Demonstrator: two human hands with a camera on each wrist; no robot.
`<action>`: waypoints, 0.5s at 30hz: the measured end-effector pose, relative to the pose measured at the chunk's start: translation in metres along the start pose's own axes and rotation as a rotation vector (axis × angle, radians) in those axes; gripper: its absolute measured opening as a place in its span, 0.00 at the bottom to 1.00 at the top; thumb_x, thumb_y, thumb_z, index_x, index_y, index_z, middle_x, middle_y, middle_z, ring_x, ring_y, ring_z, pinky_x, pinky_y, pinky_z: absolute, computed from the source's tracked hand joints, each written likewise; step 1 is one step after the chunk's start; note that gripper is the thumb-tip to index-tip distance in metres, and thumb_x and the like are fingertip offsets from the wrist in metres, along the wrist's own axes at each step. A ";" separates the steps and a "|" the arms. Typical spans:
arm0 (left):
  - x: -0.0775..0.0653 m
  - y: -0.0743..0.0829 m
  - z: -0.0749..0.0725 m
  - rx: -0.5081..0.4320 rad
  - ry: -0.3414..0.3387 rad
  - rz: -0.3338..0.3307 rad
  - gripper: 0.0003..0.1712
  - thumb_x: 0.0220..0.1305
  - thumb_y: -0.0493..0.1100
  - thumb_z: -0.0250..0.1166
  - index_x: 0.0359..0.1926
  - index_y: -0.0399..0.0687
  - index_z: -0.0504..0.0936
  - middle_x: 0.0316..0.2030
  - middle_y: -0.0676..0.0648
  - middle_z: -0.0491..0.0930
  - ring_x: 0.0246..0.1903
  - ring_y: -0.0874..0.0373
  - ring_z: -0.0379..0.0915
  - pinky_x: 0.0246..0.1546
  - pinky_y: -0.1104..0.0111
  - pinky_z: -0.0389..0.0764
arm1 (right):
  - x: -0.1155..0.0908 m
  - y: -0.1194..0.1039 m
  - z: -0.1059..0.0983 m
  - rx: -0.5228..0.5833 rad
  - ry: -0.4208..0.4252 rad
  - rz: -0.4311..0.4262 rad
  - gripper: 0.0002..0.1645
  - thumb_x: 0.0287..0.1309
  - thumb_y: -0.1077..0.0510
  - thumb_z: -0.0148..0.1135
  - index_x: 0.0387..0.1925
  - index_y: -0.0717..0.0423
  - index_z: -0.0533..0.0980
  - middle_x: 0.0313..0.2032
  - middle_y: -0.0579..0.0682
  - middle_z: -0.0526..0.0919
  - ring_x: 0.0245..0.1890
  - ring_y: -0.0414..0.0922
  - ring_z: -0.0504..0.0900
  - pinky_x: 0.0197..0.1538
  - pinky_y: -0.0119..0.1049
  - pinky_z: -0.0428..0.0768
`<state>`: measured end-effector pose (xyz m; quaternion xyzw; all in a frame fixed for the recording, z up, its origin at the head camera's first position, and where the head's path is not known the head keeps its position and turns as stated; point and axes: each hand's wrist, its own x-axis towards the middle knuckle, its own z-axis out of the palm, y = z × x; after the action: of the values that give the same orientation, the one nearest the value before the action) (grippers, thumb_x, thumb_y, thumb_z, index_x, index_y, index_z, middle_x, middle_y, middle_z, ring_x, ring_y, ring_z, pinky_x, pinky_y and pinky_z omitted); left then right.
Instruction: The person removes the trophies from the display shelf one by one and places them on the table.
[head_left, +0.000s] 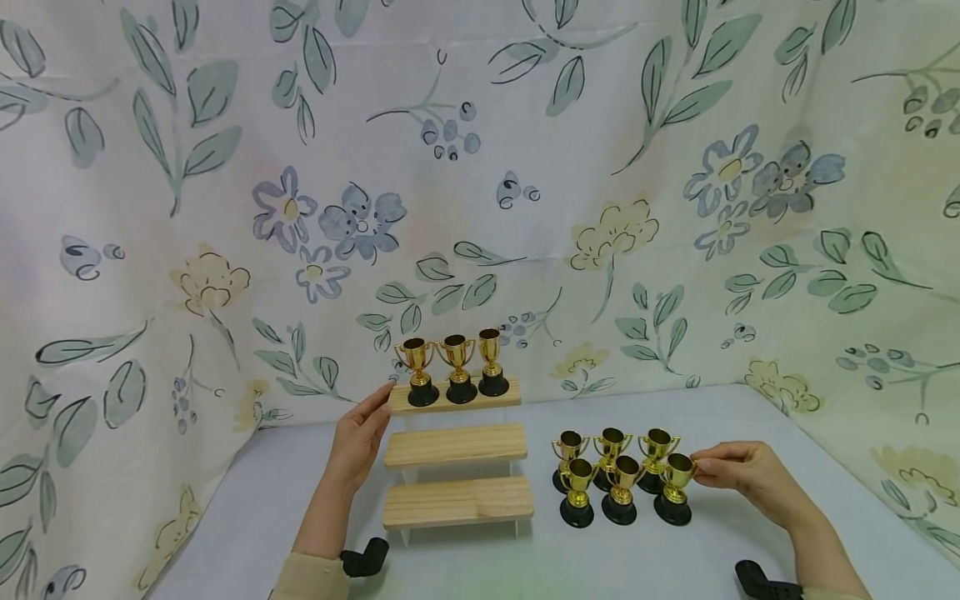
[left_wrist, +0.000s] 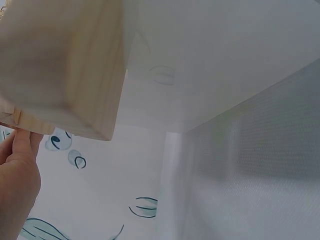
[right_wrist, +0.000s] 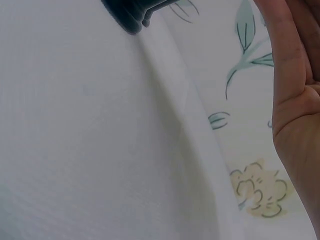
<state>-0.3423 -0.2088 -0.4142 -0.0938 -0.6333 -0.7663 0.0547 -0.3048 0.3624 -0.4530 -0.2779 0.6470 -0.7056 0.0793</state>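
Observation:
My left hand (head_left: 358,442) reaches to the left end of the top board (head_left: 450,402) of a stepped wooden shelf, its extended fingertips touching the board's edge. In the left wrist view, the fingers (left_wrist: 22,145) lie against that far board. Three small gold trophy cups (head_left: 457,362) with black bases stand side by side on the top board. To the right, two rows of three more cups stand on the table. My right hand (head_left: 750,475) pinches the handle of the front right trophy cup (head_left: 677,487) between thumb and fingers. Only its black base (right_wrist: 131,12) shows in the right wrist view.
Below the top board are a middle board (head_left: 456,446) and a lower board (head_left: 457,502) on clear supports. The shelf stands on a white-covered table (head_left: 600,567), left of the cups. A floral cloth (head_left: 480,200) hangs behind and along the sides.

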 end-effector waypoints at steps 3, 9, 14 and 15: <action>0.000 0.000 0.000 -0.002 -0.003 0.000 0.29 0.76 0.34 0.48 0.75 0.35 0.56 0.77 0.44 0.52 0.57 0.86 0.67 0.63 0.88 0.69 | -0.002 0.000 -0.001 0.028 -0.024 0.005 0.28 0.67 0.77 0.43 0.45 0.53 0.86 0.44 0.43 0.90 0.43 0.38 0.89 0.49 0.35 0.88; -0.001 0.000 -0.001 0.009 -0.003 -0.003 0.29 0.76 0.34 0.49 0.75 0.35 0.56 0.77 0.44 0.53 0.64 0.80 0.64 0.63 0.87 0.69 | -0.003 0.001 -0.003 0.040 -0.048 0.004 0.29 0.67 0.77 0.41 0.47 0.53 0.86 0.45 0.43 0.90 0.43 0.39 0.89 0.50 0.35 0.88; -0.001 0.001 0.000 0.011 -0.003 -0.003 0.30 0.76 0.34 0.48 0.75 0.36 0.56 0.77 0.45 0.53 0.73 0.67 0.56 0.64 0.87 0.69 | -0.003 0.001 -0.003 0.052 -0.053 -0.006 0.30 0.68 0.77 0.41 0.48 0.53 0.85 0.45 0.43 0.89 0.43 0.39 0.89 0.50 0.35 0.88; -0.001 0.001 0.000 0.013 -0.003 -0.002 0.30 0.76 0.34 0.49 0.75 0.36 0.56 0.77 0.45 0.53 0.73 0.67 0.56 0.64 0.87 0.69 | -0.003 0.001 -0.003 0.055 -0.051 -0.006 0.30 0.68 0.77 0.41 0.48 0.53 0.86 0.45 0.44 0.90 0.43 0.39 0.89 0.50 0.35 0.88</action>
<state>-0.3416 -0.2089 -0.4134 -0.0940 -0.6382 -0.7622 0.0537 -0.3037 0.3664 -0.4545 -0.2955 0.6244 -0.7159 0.1012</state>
